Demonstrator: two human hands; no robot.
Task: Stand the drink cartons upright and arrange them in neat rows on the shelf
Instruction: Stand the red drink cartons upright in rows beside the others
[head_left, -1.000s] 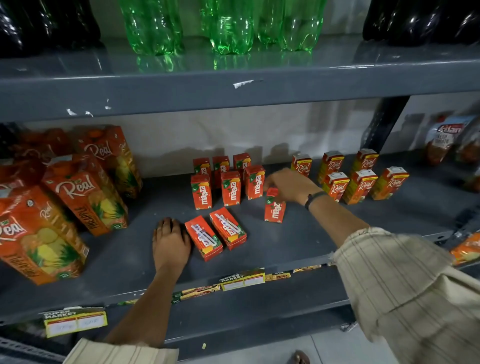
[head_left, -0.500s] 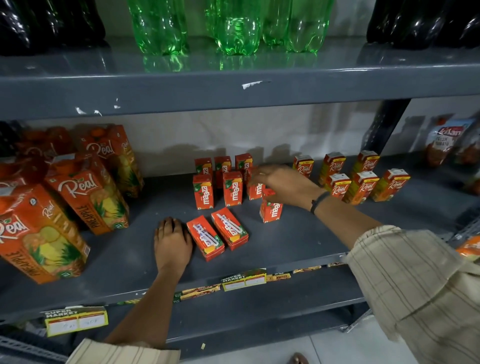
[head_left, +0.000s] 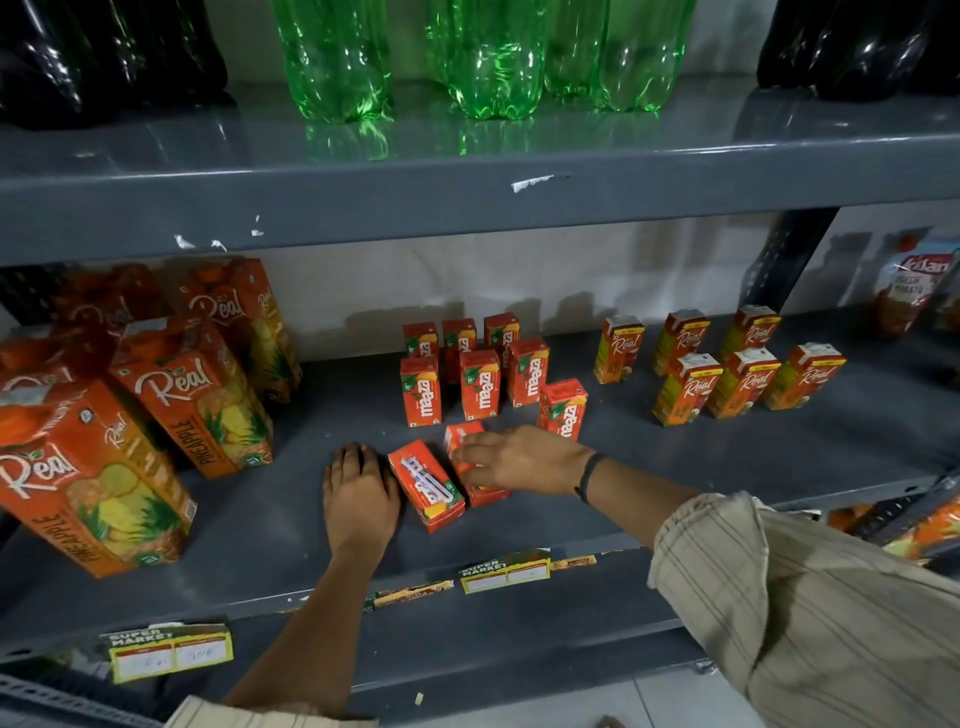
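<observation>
Small red Maaza cartons stand upright in two rows (head_left: 479, 383) at the middle of the grey shelf (head_left: 291, 525). One more upright carton (head_left: 563, 408) stands alone to their right, slightly tilted. Two cartons lie flat in front. My left hand (head_left: 359, 496) rests flat on the shelf, touching the left flat carton (head_left: 427, 484). My right hand (head_left: 511, 460) covers the right flat carton (head_left: 466, 439) with its fingers curled over it.
Large Real pineapple cartons (head_left: 192, 400) stand at the left. Small Real cartons (head_left: 727, 369) stand in two rows at the right. Green bottles (head_left: 488, 57) and dark bottles sit on the shelf above. A dark upright post (head_left: 784, 260) and a Kissan pouch (head_left: 909, 286) are at far right.
My right hand let go of the upright carton, which now stands alone, and moved down and left onto the right flat carton. My left hand stayed in place.
</observation>
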